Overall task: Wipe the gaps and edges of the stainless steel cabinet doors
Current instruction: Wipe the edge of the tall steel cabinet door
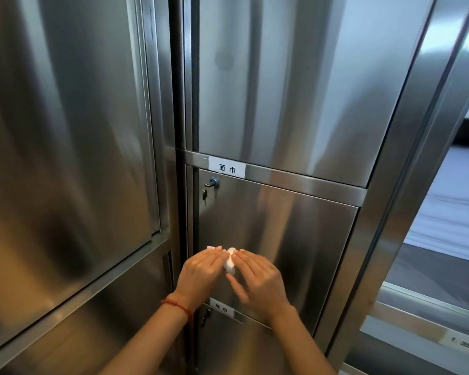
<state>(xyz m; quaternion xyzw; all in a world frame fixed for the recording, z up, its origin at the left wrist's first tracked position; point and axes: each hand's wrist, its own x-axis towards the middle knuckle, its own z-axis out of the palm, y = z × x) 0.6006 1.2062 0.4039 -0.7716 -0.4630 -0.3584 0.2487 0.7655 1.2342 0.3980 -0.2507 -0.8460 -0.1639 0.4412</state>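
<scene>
our left hand [201, 269] and right hand [257, 277] both pinching a white wipe [229, 262] against the middle door [282, 239], key [205, 195] in lock [214, 181] up left, label [227, 169] above, lower label [222, 309] half hidden by our wrists, can't read it

- White cloth [229, 262]: mostly covered by left hand [201, 269] and right hand [257, 280]; only small bits show btwn and above the fingers; full shape n/a.
- Lower label [222, 309]: part hidden behind the hands, blurred, text unreadable.
- Lower lock [207, 315]: dim, detail unclear.
- Sticker [463, 346] bottom right: blurred, cut by frame edge, illegible.
- Left cabinet door [65, 131]: cut off at top and left edges.
- Both forearms: cut off at bottom edge.
</scene>
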